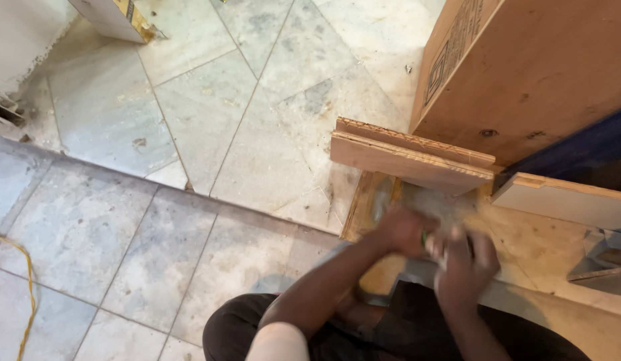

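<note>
Hands closed on small green object

Floor tiles look like matt grey stone, pretty dusty. Stacked boards mid-frame are raw plywood with rough, splintery edges; big panel upper right is smoother wood.

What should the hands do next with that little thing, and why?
Probably hold still over the plywood sheet. Both hands, left and right, are blurred, meeting around a small greenish object too smeared to identify.
</note>
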